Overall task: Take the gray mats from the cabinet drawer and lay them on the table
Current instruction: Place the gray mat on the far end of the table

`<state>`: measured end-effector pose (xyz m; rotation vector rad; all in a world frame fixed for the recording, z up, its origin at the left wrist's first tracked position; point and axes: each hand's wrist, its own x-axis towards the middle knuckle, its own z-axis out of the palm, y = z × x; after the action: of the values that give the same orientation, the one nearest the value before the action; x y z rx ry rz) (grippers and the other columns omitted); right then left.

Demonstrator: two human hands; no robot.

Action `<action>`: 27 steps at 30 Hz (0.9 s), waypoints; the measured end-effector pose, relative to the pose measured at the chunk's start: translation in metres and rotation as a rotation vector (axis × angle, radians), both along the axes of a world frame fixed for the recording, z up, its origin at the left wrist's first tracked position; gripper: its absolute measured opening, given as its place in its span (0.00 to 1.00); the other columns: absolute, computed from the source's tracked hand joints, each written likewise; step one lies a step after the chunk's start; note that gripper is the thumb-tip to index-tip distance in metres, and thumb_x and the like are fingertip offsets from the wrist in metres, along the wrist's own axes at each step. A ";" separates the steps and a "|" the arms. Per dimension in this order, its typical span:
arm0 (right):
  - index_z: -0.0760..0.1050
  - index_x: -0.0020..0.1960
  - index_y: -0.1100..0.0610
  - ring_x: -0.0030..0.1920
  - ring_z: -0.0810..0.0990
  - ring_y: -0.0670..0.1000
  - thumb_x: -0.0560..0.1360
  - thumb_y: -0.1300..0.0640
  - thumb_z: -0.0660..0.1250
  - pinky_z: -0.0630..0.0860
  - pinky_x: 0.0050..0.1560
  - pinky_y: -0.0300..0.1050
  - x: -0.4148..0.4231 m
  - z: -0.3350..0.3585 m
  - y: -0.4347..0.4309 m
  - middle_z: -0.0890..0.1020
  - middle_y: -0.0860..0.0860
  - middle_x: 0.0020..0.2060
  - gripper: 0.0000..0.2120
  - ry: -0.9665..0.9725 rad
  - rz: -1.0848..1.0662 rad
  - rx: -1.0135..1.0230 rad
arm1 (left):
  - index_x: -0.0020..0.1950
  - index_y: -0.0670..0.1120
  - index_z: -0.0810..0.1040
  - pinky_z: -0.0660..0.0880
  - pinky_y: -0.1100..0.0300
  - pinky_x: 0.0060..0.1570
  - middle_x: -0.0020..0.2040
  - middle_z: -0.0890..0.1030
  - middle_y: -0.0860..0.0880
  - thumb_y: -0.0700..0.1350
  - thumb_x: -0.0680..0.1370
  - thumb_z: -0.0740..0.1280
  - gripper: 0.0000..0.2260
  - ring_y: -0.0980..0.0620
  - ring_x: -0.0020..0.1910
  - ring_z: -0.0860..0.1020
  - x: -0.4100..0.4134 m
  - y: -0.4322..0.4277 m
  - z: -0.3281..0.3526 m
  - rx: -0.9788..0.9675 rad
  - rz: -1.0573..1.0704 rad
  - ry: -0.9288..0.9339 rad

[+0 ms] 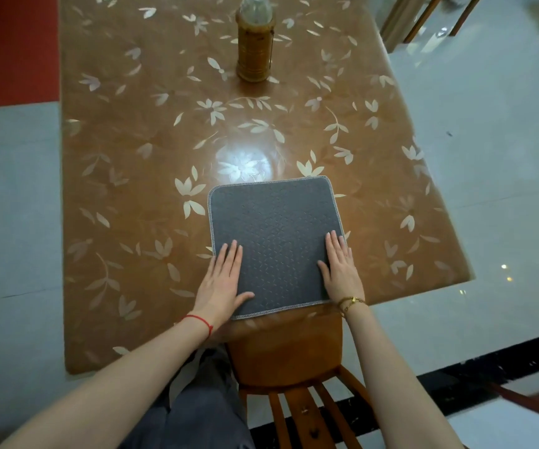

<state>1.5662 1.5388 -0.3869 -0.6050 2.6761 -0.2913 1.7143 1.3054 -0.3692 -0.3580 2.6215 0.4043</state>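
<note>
A gray mat [274,234] with a pale stitched border lies flat on the brown floral table [151,140], near the table's front edge. My left hand [224,280] lies flat on the mat's left edge, fingers straight and pointing away from me. On the right edge rests my right hand [341,267], flat as well, with a gold bracelet at the wrist. Neither hand grips the mat. The cabinet drawer is out of sight.
A tall woven bamboo flask [255,43] stands upright at the far middle of the table. A wooden chair [294,361] is pushed in under the front edge, right below the mat. Glossy tiled floor [488,157] lies to the right.
</note>
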 end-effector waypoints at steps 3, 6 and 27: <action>0.43 0.79 0.55 0.78 0.42 0.50 0.83 0.51 0.51 0.41 0.76 0.45 0.000 0.004 0.012 0.47 0.50 0.79 0.28 0.000 -0.066 0.021 | 0.80 0.43 0.36 0.41 0.51 0.79 0.81 0.36 0.45 0.60 0.78 0.61 0.44 0.45 0.80 0.37 -0.001 0.000 0.007 -0.010 0.005 -0.013; 0.42 0.79 0.56 0.78 0.42 0.52 0.83 0.54 0.52 0.42 0.77 0.48 0.009 0.009 0.026 0.45 0.52 0.79 0.29 -0.013 -0.172 0.015 | 0.80 0.42 0.38 0.42 0.52 0.78 0.81 0.38 0.43 0.56 0.80 0.61 0.41 0.45 0.80 0.38 0.007 0.002 0.015 -0.018 0.057 -0.012; 0.46 0.79 0.59 0.79 0.45 0.53 0.83 0.58 0.51 0.45 0.78 0.50 0.066 0.007 0.029 0.49 0.53 0.79 0.27 -0.007 -0.431 -0.038 | 0.80 0.43 0.41 0.44 0.53 0.79 0.81 0.40 0.45 0.55 0.84 0.46 0.29 0.48 0.81 0.41 0.112 -0.004 0.025 -0.031 -0.086 -0.089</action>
<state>1.6322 1.5682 -0.3796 -0.0280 2.7769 -0.4580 1.8267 1.3009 -0.3440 -0.2655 2.5480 0.3124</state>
